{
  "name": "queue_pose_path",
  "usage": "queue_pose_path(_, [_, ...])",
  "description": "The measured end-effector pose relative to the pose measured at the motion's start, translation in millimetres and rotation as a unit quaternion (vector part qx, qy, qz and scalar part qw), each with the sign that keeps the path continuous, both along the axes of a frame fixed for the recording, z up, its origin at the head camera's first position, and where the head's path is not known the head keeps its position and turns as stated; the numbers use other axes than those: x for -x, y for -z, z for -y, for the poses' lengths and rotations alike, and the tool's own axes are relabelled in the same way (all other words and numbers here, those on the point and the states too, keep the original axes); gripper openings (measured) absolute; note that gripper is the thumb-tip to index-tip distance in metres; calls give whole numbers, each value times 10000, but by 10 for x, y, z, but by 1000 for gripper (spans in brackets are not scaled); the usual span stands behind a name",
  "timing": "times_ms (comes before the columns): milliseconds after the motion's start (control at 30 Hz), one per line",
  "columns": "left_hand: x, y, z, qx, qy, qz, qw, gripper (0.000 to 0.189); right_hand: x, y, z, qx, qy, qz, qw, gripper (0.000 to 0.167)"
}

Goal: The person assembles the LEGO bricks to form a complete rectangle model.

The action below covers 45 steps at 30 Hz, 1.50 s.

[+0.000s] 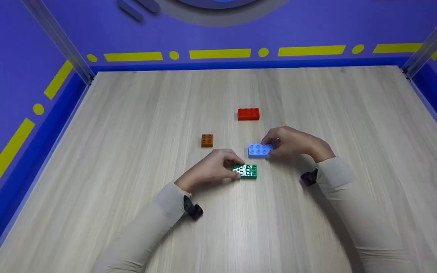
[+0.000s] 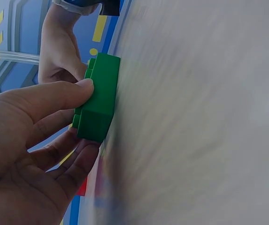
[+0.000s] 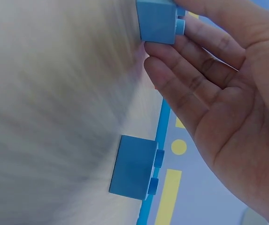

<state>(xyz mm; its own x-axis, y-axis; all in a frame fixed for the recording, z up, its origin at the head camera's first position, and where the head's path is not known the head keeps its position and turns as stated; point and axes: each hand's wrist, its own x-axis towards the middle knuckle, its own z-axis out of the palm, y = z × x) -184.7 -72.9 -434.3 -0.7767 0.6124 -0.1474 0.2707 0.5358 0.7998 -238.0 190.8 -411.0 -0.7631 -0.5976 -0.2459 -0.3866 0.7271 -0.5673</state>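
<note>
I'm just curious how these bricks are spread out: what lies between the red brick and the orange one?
Only bare tabletop: the head view shows nothing else between the red brick and the orange brick.

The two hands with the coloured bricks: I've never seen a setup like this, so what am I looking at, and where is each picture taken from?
There is no robot here: these are a person's bare left hand and right hand. The wide picture comes from a camera worn on the head, looking forward and down. The other two come from one camera on each wrist, which is why the table seems tipped sideways in them.

On the table lie a red brick and a small orange brick. The left hand pinches a green brick; the right hand grips a blue brick. The right-wrist picture also shows a second blue brick, apart from that hand.
</note>
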Motion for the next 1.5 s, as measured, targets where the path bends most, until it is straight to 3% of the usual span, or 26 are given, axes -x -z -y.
queue_pose_path(200, [7,0,21,46,-26,-34,10000,34,-19,-6,-33,79,-157,-104,9998,33])
queue_pose_path(467, [34,14,42,-54,-11,-57,10000,33,-58,-5,-65,230,-67,-52,9997,32])
queue_pose_path(833, [40,20,55,131,-168,3,9998,34,-93,12,-71,113,16,72,9999,33])
queue_pose_path(1500, [94,11,65,23,-266,-54,9996,33,-154,-13,-118,61,0,146,9999,33])
